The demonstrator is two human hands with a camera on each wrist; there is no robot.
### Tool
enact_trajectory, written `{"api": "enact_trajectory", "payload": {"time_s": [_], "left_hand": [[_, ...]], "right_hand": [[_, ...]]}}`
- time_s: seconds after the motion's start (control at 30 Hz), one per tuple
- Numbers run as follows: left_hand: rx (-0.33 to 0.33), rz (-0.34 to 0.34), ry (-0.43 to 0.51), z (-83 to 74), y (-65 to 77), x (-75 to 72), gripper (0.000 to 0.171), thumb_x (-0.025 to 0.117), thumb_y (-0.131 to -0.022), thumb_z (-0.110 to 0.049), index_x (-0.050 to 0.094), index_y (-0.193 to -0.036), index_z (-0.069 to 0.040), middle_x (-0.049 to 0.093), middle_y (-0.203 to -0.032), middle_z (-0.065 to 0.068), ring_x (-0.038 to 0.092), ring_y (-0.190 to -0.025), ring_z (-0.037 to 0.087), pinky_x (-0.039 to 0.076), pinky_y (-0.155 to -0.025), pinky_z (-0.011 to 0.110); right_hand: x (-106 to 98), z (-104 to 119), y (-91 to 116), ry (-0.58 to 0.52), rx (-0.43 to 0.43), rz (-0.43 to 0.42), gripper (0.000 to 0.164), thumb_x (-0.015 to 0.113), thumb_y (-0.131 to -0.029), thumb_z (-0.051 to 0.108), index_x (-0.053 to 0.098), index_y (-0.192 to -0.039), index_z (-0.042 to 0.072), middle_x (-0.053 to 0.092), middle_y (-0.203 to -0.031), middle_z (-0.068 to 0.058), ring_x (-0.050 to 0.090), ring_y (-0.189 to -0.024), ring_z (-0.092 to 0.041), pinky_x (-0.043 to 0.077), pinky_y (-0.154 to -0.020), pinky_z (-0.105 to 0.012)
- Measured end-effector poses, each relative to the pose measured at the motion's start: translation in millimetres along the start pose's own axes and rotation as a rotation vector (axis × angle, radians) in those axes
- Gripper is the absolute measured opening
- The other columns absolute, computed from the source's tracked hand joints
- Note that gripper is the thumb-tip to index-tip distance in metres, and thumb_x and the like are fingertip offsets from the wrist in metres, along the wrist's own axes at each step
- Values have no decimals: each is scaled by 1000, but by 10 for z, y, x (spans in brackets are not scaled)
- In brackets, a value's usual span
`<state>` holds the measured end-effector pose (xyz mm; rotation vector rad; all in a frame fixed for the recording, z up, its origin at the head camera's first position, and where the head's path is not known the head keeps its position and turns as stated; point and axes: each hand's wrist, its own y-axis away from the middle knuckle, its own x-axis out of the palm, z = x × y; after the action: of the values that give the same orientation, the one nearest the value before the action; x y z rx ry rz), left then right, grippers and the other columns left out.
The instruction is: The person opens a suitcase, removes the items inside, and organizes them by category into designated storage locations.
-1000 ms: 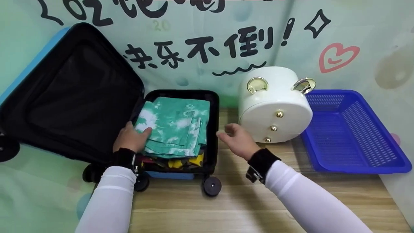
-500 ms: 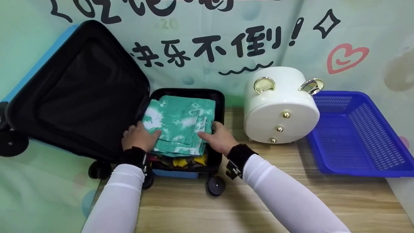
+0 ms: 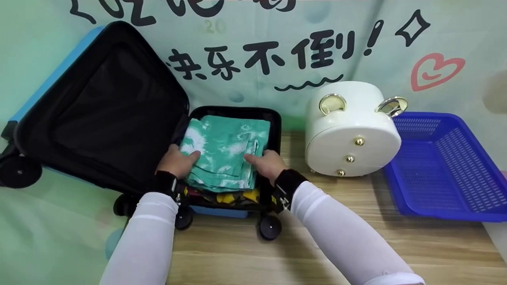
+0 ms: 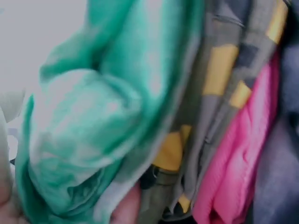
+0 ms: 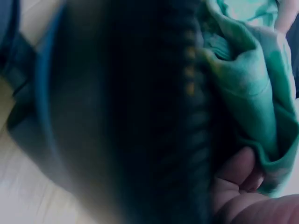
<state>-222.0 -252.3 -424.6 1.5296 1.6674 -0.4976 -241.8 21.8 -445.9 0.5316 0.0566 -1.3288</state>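
A folded green-and-white tie-dye garment [image 3: 225, 148] lies on top inside the open suitcase [image 3: 276, 130]. My left hand [image 3: 177, 161] grips its left side, thumb on top; in the left wrist view a finger [image 4: 127, 205] shows beneath the cloth. On the opposite side my right hand [image 3: 271, 163] holds the garment between thumb and fingers, and in the right wrist view the curled fingers [image 5: 240, 168] sit under its edge. Below it lie a yellow-and-grey patterned garment [image 4: 219, 70] and pink cloth [image 4: 233, 163].
The suitcase lid [image 3: 111, 107] stands open on the left against the backdrop. A white round-faced case [image 3: 352, 146] with gold ear-shaped trims stands to the right, beside a blue plastic basket [image 3: 451, 217]. Suitcase wheels [image 3: 270, 227] face the front of the wooden table [image 3: 237, 261].
My right hand has come in from right of the suitcase and taken hold of the garment's right side. My left hand stays at the left side. The head view has shifted slightly left.
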Motion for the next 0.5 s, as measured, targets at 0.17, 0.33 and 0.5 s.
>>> {"api": "enact_trajectory", "payload": {"time_s": [0.17,0.33,0.5], "left_hand": [[51,-16,29,-55,-25,-10,81,55,-93,-39,19,-147,10,33,-144,29,39,-126,41,35,-101,48],[105,-39,80,-96,-44,12,70,55,-91,-27,29,-144,10,41,-140,26,47,-117,38,40,-95,47],[136,-68,180,-99,-24,66,57,55,-91,-22,40,-141,2,51,-131,20,53,-104,32,44,-84,42]], "right_hand": [[34,31,-47,-52,35,24,94,68,-85,50,22,-151,1,27,-153,-15,33,-135,-28,34,-104,-37],[84,46,-84,-176,31,41,75,73,-83,43,44,-137,-1,48,-137,-13,52,-117,-23,44,-94,-33],[100,14,-92,-106,-48,10,39,74,-84,25,59,-113,4,62,-108,-9,61,-92,-21,50,-80,-32]]}}
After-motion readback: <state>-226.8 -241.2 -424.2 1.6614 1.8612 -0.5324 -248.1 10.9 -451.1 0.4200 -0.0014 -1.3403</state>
